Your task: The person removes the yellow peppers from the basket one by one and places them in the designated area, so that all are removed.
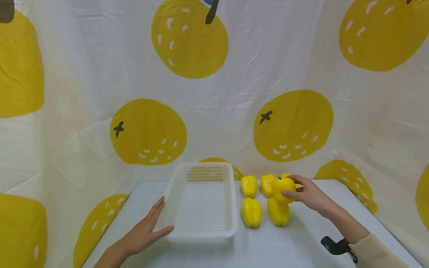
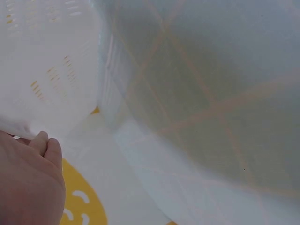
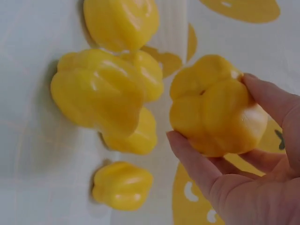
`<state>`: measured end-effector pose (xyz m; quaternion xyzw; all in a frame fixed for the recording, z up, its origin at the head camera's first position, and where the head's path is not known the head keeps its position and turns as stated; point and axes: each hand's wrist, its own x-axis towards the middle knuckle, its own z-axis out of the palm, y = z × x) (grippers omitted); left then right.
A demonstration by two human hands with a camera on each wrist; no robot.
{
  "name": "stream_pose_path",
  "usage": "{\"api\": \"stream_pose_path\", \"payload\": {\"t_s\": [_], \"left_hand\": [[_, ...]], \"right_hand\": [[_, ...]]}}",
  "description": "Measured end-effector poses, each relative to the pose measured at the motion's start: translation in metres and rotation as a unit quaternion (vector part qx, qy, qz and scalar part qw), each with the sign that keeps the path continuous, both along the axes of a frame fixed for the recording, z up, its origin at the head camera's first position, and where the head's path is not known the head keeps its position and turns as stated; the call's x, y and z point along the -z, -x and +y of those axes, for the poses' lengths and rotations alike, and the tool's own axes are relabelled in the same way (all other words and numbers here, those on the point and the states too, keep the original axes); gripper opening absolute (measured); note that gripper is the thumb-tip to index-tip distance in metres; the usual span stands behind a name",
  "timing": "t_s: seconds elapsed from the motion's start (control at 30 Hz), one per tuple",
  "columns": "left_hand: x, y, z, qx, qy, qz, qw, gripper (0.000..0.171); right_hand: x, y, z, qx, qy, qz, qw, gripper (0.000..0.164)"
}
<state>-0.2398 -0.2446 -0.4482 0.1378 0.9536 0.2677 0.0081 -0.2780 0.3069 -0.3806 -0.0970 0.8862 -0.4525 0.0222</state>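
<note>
My right hand (image 1: 306, 191) holds a yellow bell pepper (image 1: 283, 188) above the table, its thumb and fingers spread around the sides. The right wrist view shows the lobed end of this held bell pepper (image 3: 211, 110) between the fingertips. Behind and below it are other yellow bell peppers, among them one at the front right (image 1: 278, 214) and one at the front left (image 1: 251, 213). My left hand (image 1: 145, 232) rests at the near left corner of a white plastic basket (image 1: 235, 208), thumb over the front rim and straight fingers along the side. Nothing lies in the basket.
The bell peppers stand close to the basket's right side on a pale table (image 1: 268, 249). A cloth (image 1: 234, 85) printed with yellow fruit hangs right behind the table's back edge. A black wrist mount (image 1: 336, 246) sticks out from my right sleeve.
</note>
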Motion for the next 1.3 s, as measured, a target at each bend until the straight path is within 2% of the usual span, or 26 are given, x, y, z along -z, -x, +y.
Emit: {"api": "stream_pose_path", "payload": {"t_s": [0.2, 0.43, 0.87, 1.1, 1.3], "left_hand": [[-0.002, -0.001, 0.003, 0.005, -0.001, 0.001, 1.0000, 0.103], [0.000, 0.002, 0.002, 0.009, 0.004, 0.007, 0.9999, 0.103], [0.006, 0.008, 0.005, 0.005, -0.003, 0.010, 0.9999, 0.106], [0.005, 0.009, 0.004, 0.007, -0.005, 0.021, 0.9997, 0.105], [0.004, 0.009, 0.005, 0.007, -0.009, 0.017, 0.9998, 0.103]], "right_hand": [[0.013, 0.001, 0.033, 0.005, -0.009, -0.003, 1.000, 0.080], [0.023, 0.000, 0.056, 0.023, -0.011, -0.018, 1.000, 0.078], [0.063, 0.013, 0.086, 0.039, -0.018, -0.086, 0.995, 0.089], [0.082, 0.022, 0.093, 0.043, -0.018, -0.099, 0.994, 0.091], [0.095, 0.026, 0.099, 0.021, -0.027, -0.096, 0.995, 0.085]]}}
